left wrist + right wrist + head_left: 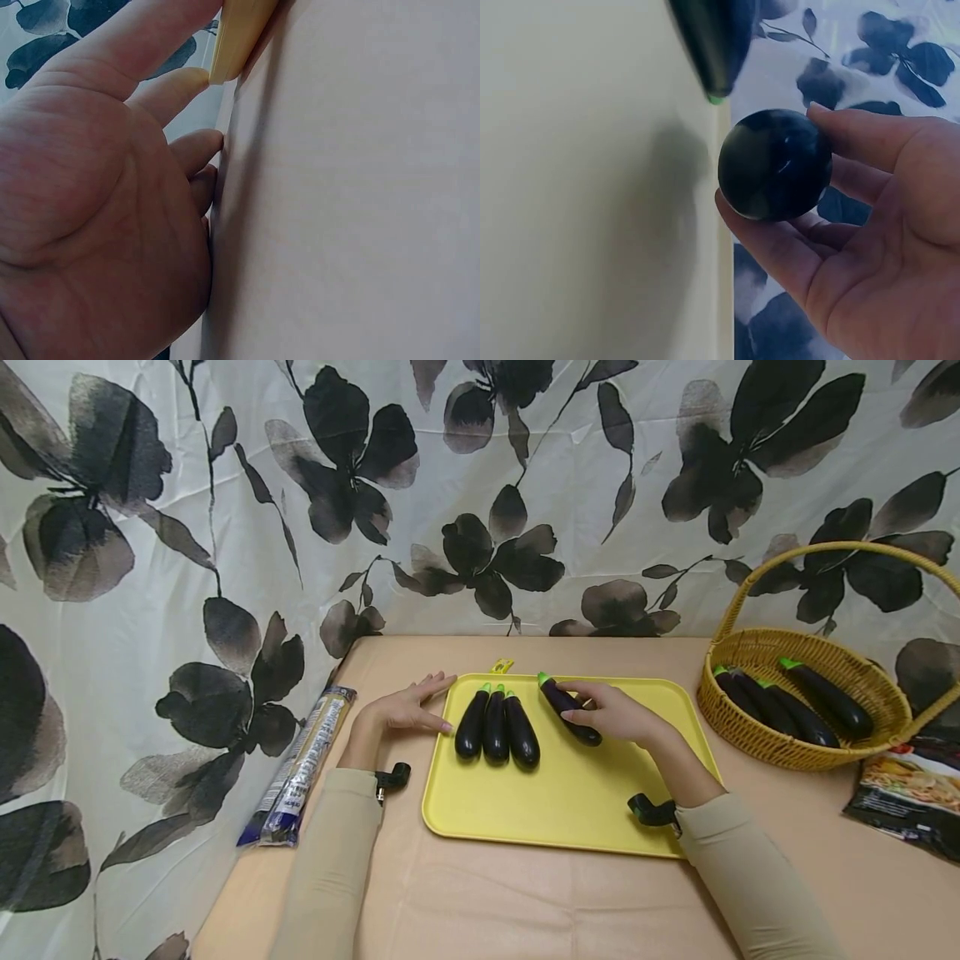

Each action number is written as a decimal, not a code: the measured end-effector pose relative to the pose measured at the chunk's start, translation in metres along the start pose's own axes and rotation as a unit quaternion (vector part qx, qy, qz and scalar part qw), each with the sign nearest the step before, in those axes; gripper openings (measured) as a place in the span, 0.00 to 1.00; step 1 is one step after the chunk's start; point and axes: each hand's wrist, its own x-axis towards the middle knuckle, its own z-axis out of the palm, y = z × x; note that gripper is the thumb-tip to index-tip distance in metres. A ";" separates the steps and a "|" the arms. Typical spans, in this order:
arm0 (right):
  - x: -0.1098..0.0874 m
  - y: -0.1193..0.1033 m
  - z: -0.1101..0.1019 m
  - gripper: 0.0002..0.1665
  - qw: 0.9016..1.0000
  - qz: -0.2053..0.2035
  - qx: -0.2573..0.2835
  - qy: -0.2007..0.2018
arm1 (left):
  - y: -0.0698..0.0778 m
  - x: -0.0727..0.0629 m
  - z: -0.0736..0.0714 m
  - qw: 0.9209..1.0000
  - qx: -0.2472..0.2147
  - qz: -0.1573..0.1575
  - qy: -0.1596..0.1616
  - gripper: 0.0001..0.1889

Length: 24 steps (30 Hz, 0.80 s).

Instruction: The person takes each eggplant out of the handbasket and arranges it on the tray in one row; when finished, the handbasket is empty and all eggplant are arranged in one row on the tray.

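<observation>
Between the thumb and fingers of my right hand (611,714) is a dark eggplant (567,710) with a green tip, over the right half of the yellow tray (540,814). The right wrist view shows the round end of this eggplant (775,165) pinched. Left of it on the tray, three eggplants (496,727) lie side by side, green tips toward the back. My left hand (405,706) is at the tray's left edge with fingers extended, its thumb by the rim. In the left wrist view, the left palm (97,172) faces the camera, fingers near the tray's edge (241,37).
A wicker basket (802,756) with several eggplants (828,697) stands to the right. Beside it lies a dark printed food package (907,797). A long plastic-wrapped package (300,768) lies at the table's left edge. Behind the table (480,893) hangs a floral curtain (420,552).
</observation>
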 end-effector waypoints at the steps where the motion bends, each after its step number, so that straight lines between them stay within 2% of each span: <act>1: 0.001 -0.001 0.002 0.35 1.000 -0.001 -0.008 -0.001 | 0.000 0.000 0.000 1.000 0.000 0.001 0.000 0.58; 10: 0.008 -0.002 0.014 0.32 0.996 -0.017 -0.087 -0.006 | 0.001 0.000 0.000 1.000 0.004 0.000 0.001 0.58; 18: 0.008 -0.006 0.020 0.28 0.995 0.004 -0.098 -0.004 | 0.000 -0.001 0.001 1.000 0.006 0.000 0.004 0.57; 24: 0.008 -0.004 0.022 0.28 0.996 -0.007 -0.087 0.011 | 0.001 -0.001 0.000 1.000 0.006 -0.001 0.002 0.58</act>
